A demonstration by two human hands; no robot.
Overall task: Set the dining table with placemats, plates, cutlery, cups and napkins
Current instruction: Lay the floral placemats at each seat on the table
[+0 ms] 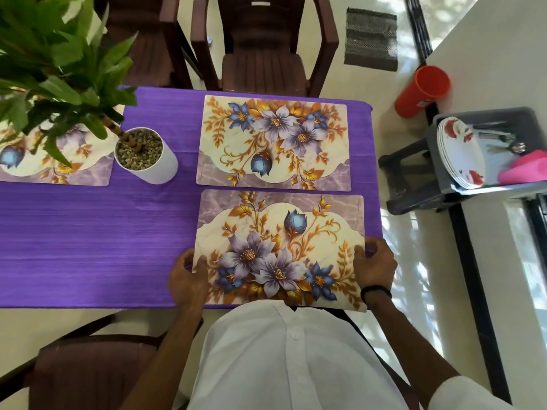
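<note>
Purple-clothed worktop (88,232) carries the near floral placemat (281,250) with its long axis running left to right between the left hand (189,279) and right hand (374,266), each grip pinching a short edge, its near edge overhanging toward the person.

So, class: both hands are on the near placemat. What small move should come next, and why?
Probably slide the near placemat a little further onto the table and let go. The left hand and right hand grip its side edges, and its near edge seems to overhang the purple tablecloth. The far placemat already lies flat.
</note>
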